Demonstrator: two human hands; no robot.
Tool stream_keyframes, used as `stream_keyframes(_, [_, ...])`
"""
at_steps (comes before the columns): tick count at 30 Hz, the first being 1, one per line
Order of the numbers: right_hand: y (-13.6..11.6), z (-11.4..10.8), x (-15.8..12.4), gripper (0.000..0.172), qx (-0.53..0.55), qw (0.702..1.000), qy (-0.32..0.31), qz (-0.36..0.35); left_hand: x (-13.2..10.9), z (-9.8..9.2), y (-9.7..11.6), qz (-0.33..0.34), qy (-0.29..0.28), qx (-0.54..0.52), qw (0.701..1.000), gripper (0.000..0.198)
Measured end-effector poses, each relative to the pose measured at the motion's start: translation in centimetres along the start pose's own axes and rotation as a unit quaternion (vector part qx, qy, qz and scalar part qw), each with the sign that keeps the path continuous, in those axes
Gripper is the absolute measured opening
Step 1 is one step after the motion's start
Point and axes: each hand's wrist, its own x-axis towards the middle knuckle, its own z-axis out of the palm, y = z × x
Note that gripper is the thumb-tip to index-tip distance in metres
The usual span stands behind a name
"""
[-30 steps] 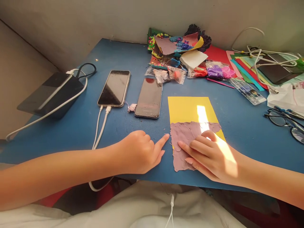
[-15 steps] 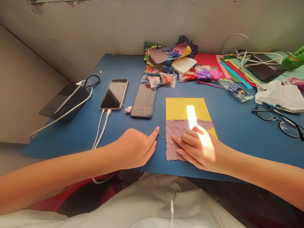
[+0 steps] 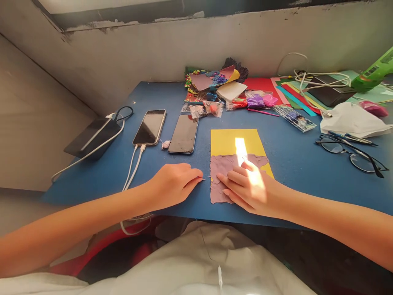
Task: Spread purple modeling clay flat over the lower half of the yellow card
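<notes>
A yellow card (image 3: 233,140) lies on the blue tabletop, its lower part covered by a thin, uneven layer of mauve clay (image 3: 222,164). My right hand (image 3: 247,184) rests on that layer, index finger and thumb stretched out over the clay and the other fingers bent. Bright sunlight falls across its knuckles and the card. Left of the card, my left hand (image 3: 179,182) is closed, thumb and index fingertip pinched together low over the table. Whatever is between those fingertips is too small to make out. Tiny clay bits stick out at the card's left edge.
Two phones (image 3: 150,127) (image 3: 183,134) lie beyond my left hand, one with white cables. A black device (image 3: 92,137) sits far left. Bagged clay (image 3: 255,99), coloured paper (image 3: 265,88) and craft pieces fill the back. Glasses (image 3: 353,153) and a white crumpled item (image 3: 350,119) are right.
My left index finger, raised and apart from the thumb before, has come down to meet it in a pinch. The right hand stays on the clay. The camera view has tilted up slightly.
</notes>
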Motion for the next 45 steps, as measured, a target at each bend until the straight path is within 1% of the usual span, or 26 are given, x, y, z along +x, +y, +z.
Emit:
stream_keyframes(2, [0.0, -0.1, 0.0, 0.032, 0.002, 1.0, -0.001, -0.001, 0.1, -0.3, 0.1, -0.009, -0.006, -0.017, 1.0, 0.032])
stream_keyframes(6, [0.0, -0.1, 0.0, 0.031, -0.001, 1.0, 0.0, -0.003, 0.4, -1.1, -0.1, -0.096, 0.012, -0.044, 0.994, 0.028])
stream_keyframes(7, [0.0, -0.1, 0.0, 0.032, 0.0, 1.0, 0.0, -0.004, 0.5, -1.2, -0.2, -0.108, 0.015, -0.042, 0.993, 0.028])
stream_keyframes(9, [0.0, -0.1, 0.0, 0.032, 0.004, 1.0, -0.003, -0.002, 0.6, -1.2, -0.3, -0.099, 0.006, -0.034, 0.995, 0.029])
stream_keyframes(11, [0.0, -0.2, 0.1, 0.033, 0.005, 1.0, -0.007, 0.002, 0.5, -0.7, -0.3, -0.058, 0.003, -0.03, 0.998, 0.03])
stream_keyframes(13, [0.0, -0.2, 0.1, 0.034, 0.001, 1.0, -0.009, 0.003, 0.2, -0.1, -0.1, -0.018, 0.025, -0.024, 0.999, 0.028])
stream_keyframes(16, [0.0, -0.2, 0.0, 0.034, -0.002, 1.0, -0.009, 0.001, -0.1, 0.6, 0.2, 0.005, 0.051, -0.022, 0.998, 0.027])
stream_keyframes(19, [0.1, -0.1, -0.2, 0.031, 0.002, 1.0, -0.009, -0.002, 0.0, 0.4, 0.1, -0.004, 0.038, -0.036, 0.999, 0.027])
stream_keyframes(23, [0.0, -0.1, -0.1, 0.03, 0.006, 1.0, -0.007, 0.0, 0.5, -0.2, -0.7, -0.087, -0.003, -0.067, 0.994, 0.028])
stream_keyframes(26, [0.0, -0.1, 0.0, 0.031, 0.002, 1.0, -0.005, 0.001, 0.7, -0.4, -1.2, -0.102, -0.029, -0.072, 0.992, 0.031])
stream_keyframes(30, [0.0, -0.1, 0.2, 0.031, 0.001, 1.0, 0.004, 0.004, 0.4, -0.3, -1.3, -0.086, -0.025, -0.054, 0.994, 0.029])
stream_keyframes(33, [0.0, -0.2, 0.2, 0.031, 0.001, 1.0, 0.02, 0.001, 0.1, -0.3, -1.3, -0.027, -0.006, -0.027, 0.999, 0.028])
stream_keyframes(36, [0.0, -0.3, 0.3, 0.031, 0.002, 1.0, 0.022, 0.001, -0.1, -0.4, -1.2, 0.023, 0.029, -0.009, 0.999, 0.022])
stream_keyframes(37, [0.0, -0.3, 0.3, 0.031, 0.002, 1.0, 0.018, 0.002, -0.1, -0.4, -1.2, 0.031, 0.032, -0.006, 0.999, 0.02])
stream_keyframes(39, [0.0, -0.4, 0.3, 0.03, 0.001, 1.0, 0.005, 0.003, 0.0, -0.5, -1.2, 0.045, 0.018, -0.003, 0.999, 0.021])
stream_keyframes(41, [0.0, -0.4, 0.3, 0.03, 0.0, 1.0, -0.001, 0.004, 0.2, -0.5, -1.2, 0.056, 0.005, -0.002, 0.998, 0.024])
stream_keyframes(42, [0.0, -0.3, 0.3, 0.031, -0.002, 1.0, 0.004, 0.004, 0.4, -0.6, -1.2, 0.055, 0.007, -0.005, 0.998, 0.025])
stream_keyframes(45, [0.0, 0.0, 0.2, 0.031, -0.007, 1.0, 0.024, 0.0, 1.3, -0.6, -1.4, 0.039, 0.034, -0.016, 0.999, 0.019])
